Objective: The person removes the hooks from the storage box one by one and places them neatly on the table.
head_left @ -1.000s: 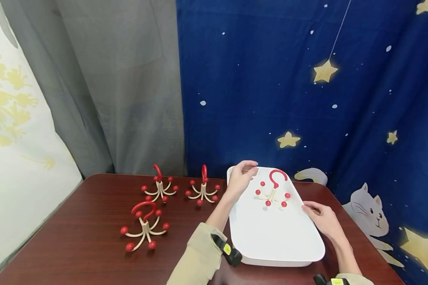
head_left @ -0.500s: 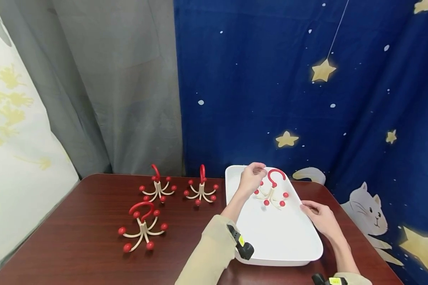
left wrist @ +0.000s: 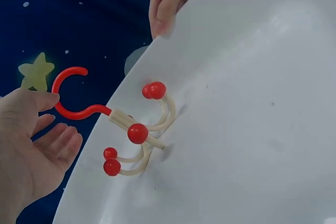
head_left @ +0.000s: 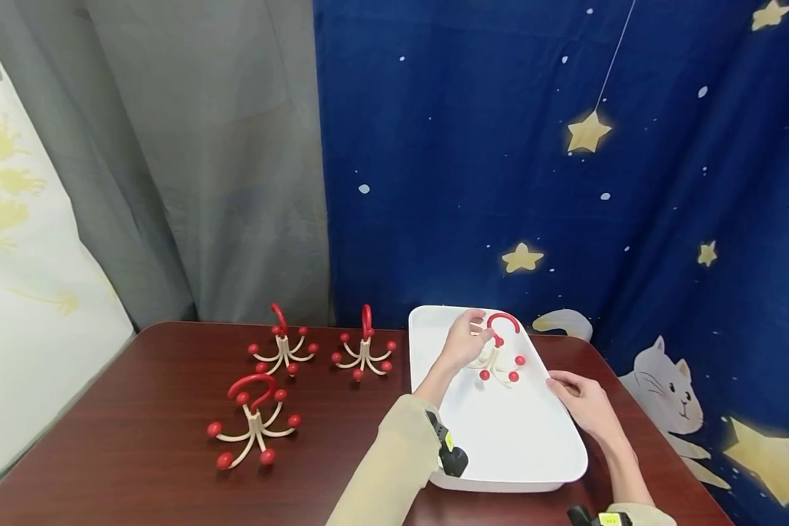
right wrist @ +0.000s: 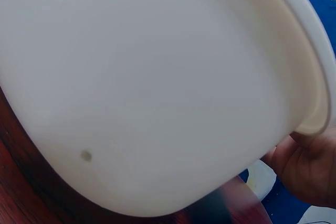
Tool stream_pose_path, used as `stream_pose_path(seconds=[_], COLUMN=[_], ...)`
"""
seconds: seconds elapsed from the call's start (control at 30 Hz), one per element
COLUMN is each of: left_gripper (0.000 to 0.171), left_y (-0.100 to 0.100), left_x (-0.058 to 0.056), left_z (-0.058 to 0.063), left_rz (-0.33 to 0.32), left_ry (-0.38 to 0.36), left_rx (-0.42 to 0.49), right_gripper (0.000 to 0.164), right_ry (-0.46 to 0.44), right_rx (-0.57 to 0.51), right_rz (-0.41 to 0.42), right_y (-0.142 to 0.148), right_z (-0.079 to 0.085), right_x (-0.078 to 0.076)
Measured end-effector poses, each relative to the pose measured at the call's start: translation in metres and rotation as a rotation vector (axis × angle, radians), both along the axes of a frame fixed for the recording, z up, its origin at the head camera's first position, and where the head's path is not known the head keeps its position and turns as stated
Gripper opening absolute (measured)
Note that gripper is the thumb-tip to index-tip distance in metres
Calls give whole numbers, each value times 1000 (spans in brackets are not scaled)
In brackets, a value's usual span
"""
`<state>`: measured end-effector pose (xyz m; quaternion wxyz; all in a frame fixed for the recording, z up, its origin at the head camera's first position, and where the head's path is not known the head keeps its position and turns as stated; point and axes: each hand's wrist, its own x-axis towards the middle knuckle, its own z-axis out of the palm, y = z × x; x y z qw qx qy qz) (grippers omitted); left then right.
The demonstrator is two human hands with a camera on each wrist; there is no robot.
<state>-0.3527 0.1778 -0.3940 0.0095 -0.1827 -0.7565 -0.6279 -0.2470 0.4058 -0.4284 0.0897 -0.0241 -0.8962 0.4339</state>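
Note:
A white tray [head_left: 493,446] stands at the right of the table, and a cream rack with red ball tips [head_left: 496,363] is in it. The rack's red hook [left wrist: 79,114] points up and out past the tray's rim. At that hook is my left hand [head_left: 463,342], thumb and fingers relaxed beside it; the thumb [left wrist: 44,99] overlaps the hook in the left wrist view, and I cannot tell whether they touch. My right hand [head_left: 587,405] pinches the tray's right rim between thumb and fingers. The tray's outer surface fills most of the right wrist view.
Three similar racks stand on the brown table [head_left: 138,424] left of the tray: one at the back left [head_left: 283,351], one at the back middle [head_left: 364,351] and one nearer the front [head_left: 254,424]. Grey and starry blue curtains [head_left: 434,183] hang behind.
My left hand has moved right across the tray, up to the rack's hook. My right hand has stayed at the rim. The whole view has shifted slightly.

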Motion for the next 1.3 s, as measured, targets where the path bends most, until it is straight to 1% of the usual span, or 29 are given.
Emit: stream_pose_path(seconds=[0.07,0.17,0.27,0.37,0.53,0.67,0.8,0.87,1.13,1.23,1.3], left_gripper=[41,43,40,31,15,6,7,7,7,7,7], left_y=[-1,-3,-2,0,5,6,4,3,0,-2,-4], left_x=[-1,-2,-3,-3,-4,-3,-1,0,4,6,8], left_z=[0,1,2,2,2,1,1,1,8,11,13], left_rz=[-8,-30,-26,19,95,132,134,129,113,110,109], left_ry=[19,28,37,53,105,111,95,110,130,144,137], left_rx=[-26,-40,-42,-44,-56,-86,-100,-101,-23,-11,-4], right_gripper=[45,46,46,46,45,44,44,45,44,43,44], right_ry=[2,0,1,0,1,2,3,2,9,16,13], right_rx=[-8,-15,-18,-22,-26,-31,-30,-26,-9,-3,6], right_rz=[4,6,4,5,1,3,3,1,2,-2,-4], right_y=[-1,-3,-5,-6,-7,-8,-8,-8,-4,-2,-1], right_z=[-1,0,0,1,0,-1,-2,-2,-1,0,0], right_x=[-1,-2,-3,-5,-7,-8,-7,-6,-2,0,1])
